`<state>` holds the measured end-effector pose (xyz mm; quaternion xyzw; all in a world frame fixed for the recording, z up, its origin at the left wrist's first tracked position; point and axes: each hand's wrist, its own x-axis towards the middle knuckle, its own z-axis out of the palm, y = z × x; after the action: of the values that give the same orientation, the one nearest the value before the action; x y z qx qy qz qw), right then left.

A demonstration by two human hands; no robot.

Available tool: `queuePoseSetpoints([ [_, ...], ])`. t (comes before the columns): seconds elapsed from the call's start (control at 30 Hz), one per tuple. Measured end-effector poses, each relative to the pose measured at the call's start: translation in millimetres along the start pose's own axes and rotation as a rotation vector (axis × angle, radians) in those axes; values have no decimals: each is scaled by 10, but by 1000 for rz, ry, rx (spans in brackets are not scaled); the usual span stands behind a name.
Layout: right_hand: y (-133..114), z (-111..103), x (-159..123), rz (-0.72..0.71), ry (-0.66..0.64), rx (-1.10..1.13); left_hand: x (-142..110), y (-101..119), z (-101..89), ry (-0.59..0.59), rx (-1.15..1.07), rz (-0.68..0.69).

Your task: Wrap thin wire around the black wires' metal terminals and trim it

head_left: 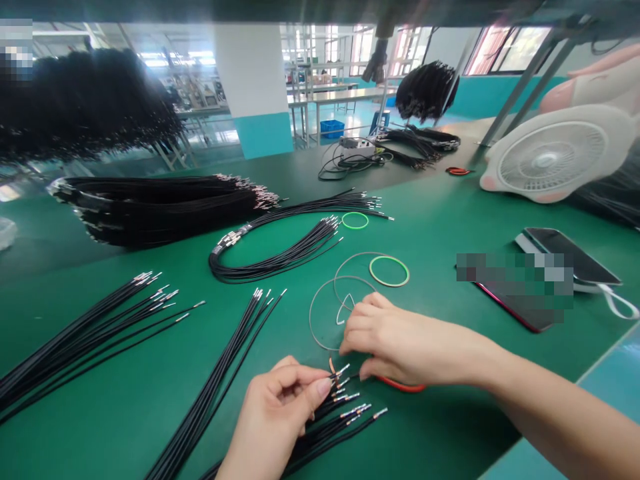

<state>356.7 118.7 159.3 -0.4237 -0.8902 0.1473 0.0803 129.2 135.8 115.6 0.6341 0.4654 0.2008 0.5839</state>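
Observation:
My left hand (pixel 285 407) pinches a black cable (pixel 336 375) between thumb and forefinger, close to its silvery metal end. Under that hand lie several more black cables (pixel 320 443), their metal tips pointing right. My right hand (pixel 387 337) is just beyond, fingers curled down over the table; what they grip, if anything, is hidden. A thin grey wire (pixel 311 312) loops out by its fingertips, along with a bent white piece (pixel 341 321). Partly beneath the right palm shows a red-orange ring (pixel 407 387).
Black cable bundles lie at the left (pixel 90 333), centre-left (pixel 220 380) and behind in a bent bunch (pixel 270 270). A large cable pile (pixel 165 207) sits farther back. Green rings (pixel 389 284), a phone (pixel 515 307), a device with a strap (pixel 575 257) and a fan (pixel 550 160) are to the right.

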Motion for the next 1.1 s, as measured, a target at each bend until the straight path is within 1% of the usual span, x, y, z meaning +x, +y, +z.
queuePoseSetpoints([
  [0.03, 45, -10, 17, 30, 32, 14, -13, 14, -22, -30, 52, 20],
  [0.1, 134, 22, 62, 48, 133, 32, -39, 33, -73, -155, 181, 50],
  [0.17, 204, 106, 109, -7, 197, 47, -55, 36, -123, -290, 276, 53],
  [0.23, 237, 204, 139, -92, 178, 67, -60, 29, -162, -351, 309, 38],
  [0.33, 225, 323, 152, -166, 109, 86, -55, 17, -190, -332, 279, 8],
  [0.4, 202, 381, 159, -200, 88, 93, -50, 17, -194, -307, 242, 1],
  [0.47, 185, 437, 179, -241, 87, 105, -49, 22, -189, -294, 229, -4],
  [0.53, 181, 495, 208, -266, 97, 130, -48, 28, -177, -304, 247, -16],
  [0.63, 191, 572, 250, -243, 132, 207, -34, 17, -158, -292, 245, -37],
  [0.67, 194, 589, 259, -221, 153, 247, -22, 1, -159, -257, 230, -25],
  [0.7, 195, 600, 266, -193, 181, 296, -4, -24, -170, -189, 228, 1],
  [0.73, 194, 604, 269, -161, 213, 353, 19, -57, -191, -89, 253, 39],
  [0.77, 189, 601, 271, -126, 247, 413, 45, -97, -221, 51, 323, 86],
  [0.8, 182, 593, 272, -86, 280, 473, 72, -143, -260, 244, 449, 121],
  [0.83, 171, 581, 272, -43, 308, 527, 99, -192, -304, 444, 628, 121],
  [0.87, 157, 566, 273, 3, 329, 572, 122, -241, -348, 597, 812, 97],
  [0.9, 141, 551, 273, 49, 341, 609, 141, -287, -387, 697, 974, 68],
  [0.93, 123, 536, 275, 95, 350, 639, 154, -327, -416, 751, 1110, 42],
  [1.0, 85, 514, 281, 174, 368, 700, 160, -380, -438, 773, 1269, 19],
  [1.03, 65, 508, 284, 205, 379, 740, 154, -391, -430, 766, 1294, 18],
  [1.1, 28, 501, 292, 253, 400, 843, 129, -386, -387, 752, 1247, 33],
])
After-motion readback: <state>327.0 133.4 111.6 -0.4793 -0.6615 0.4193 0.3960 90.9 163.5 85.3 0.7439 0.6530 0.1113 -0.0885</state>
